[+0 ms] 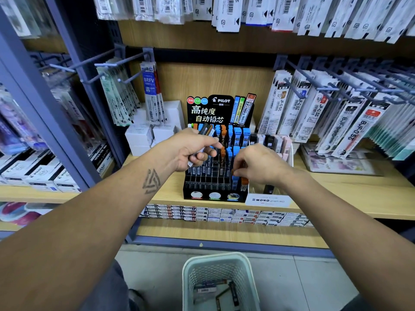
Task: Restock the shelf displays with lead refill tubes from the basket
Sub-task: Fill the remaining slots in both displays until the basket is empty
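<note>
A black Pilot lead display rack (215, 194) stands on the wooden shelf, with blue and orange capped tubes in its slots. My left hand (190, 149) grips a small bundle of lead refill tubes (206, 129) above the rack's left side. Over the rack's lower right slots, my right hand (258, 164) pinches an orange-capped tube (234, 172). On the floor below stands the pale green basket (190, 265), holding a few more tubes (233, 292).
A clear Mono graph display (267, 199) sits right of the rack. White boxes (143, 138) stand to its left. Hanging refill packs (336, 113) on long blue hooks (314, 79) jut out on both sides. Small boxes (224, 215) line the lower shelf edge.
</note>
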The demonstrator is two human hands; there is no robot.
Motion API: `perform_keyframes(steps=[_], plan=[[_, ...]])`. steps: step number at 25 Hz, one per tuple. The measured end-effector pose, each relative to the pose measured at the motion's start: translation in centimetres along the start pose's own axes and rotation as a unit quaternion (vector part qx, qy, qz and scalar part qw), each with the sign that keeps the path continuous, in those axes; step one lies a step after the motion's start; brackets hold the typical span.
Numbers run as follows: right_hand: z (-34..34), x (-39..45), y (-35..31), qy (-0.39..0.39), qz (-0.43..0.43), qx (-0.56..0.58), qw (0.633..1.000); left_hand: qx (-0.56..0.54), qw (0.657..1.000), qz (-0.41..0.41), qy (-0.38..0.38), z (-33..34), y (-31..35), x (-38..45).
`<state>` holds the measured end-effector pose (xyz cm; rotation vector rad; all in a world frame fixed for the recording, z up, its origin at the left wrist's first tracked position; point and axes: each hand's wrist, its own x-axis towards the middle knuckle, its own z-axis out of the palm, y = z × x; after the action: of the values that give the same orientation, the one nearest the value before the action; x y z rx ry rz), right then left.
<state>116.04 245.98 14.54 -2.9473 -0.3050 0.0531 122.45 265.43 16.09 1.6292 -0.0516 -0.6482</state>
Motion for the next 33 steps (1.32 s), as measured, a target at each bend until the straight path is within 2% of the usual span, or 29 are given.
perform_keyframes(steps=[3, 5, 6, 8, 9, 11, 16, 20, 25, 27, 29, 30, 31, 33], plan=[[-1.8, 0.3, 1.2, 0.113, 0.057, 0.161, 0.979, 0.003, 1.0, -0.007, -0.017, 0.1, -0.1, 0.0], [-2.7, 0.4, 1.8, 0.18, 0.121, 0.322, 0.922, 0.011, 0.999, -0.016, -0.043, 0.5, -0.2, -0.1], [-2.9, 0.4, 1.6, 0.174, 0.143, 0.408, 0.885, 0.017, 0.998, -0.023, -0.06, 0.8, -0.2, -0.2], [-2.5, 0.2, 0.7, 0.1, 0.157, 0.552, 0.813, 0.033, 0.993, -0.043, -0.104, 1.8, -0.5, -0.3], [-2.1, 0.1, 0.3, 0.062, 0.152, 0.593, 0.788, 0.041, 0.989, -0.053, -0.13, 2.3, -0.6, -0.4], [-1.6, 0.0, -0.3, 0.033, 0.137, 0.627, 0.766, 0.049, 0.982, -0.064, -0.169, 3.0, -0.7, -0.4], [-1.8, 0.1, 1.2, 0.055, 0.157, 0.68, 0.715, 0.021, 0.981, -0.051, -0.188, 3.3, -0.3, -0.1], [-2.3, -0.4, 2.5, 0.093, 0.179, 0.667, 0.717, -0.013, 0.984, -0.039, -0.173, 2.8, -0.4, 0.1], [-2.6, -1.1, 3.4, 0.112, 0.179, 0.686, 0.696, -0.042, 0.985, -0.039, -0.16, 3.0, -0.6, 0.4], [-2.6, -1.1, 3.5, 0.122, 0.174, 0.714, 0.667, -0.062, 0.984, -0.036, -0.164, 3.4, -0.5, 0.5], [-2.4, -1.2, 3.1, 0.103, 0.165, 0.763, 0.617, -0.086, 0.984, -0.027, -0.153, 4.0, -0.3, 0.6], [-2.2, -1.2, 2.7, 0.086, 0.159, 0.776, 0.604, -0.093, 0.985, -0.023, -0.143, 4.1, -0.3, 0.6], [-1.8, -1.2, 2.4, 0.073, 0.154, 0.776, 0.607, -0.095, 0.986, -0.022, -0.133, 4.2, -0.3, 0.6], [-1.6, -0.7, 1.7, 0.077, 0.147, 0.736, 0.656, -0.077, 0.99, -0.025, -0.117, 3.9, -0.1, 0.6]])
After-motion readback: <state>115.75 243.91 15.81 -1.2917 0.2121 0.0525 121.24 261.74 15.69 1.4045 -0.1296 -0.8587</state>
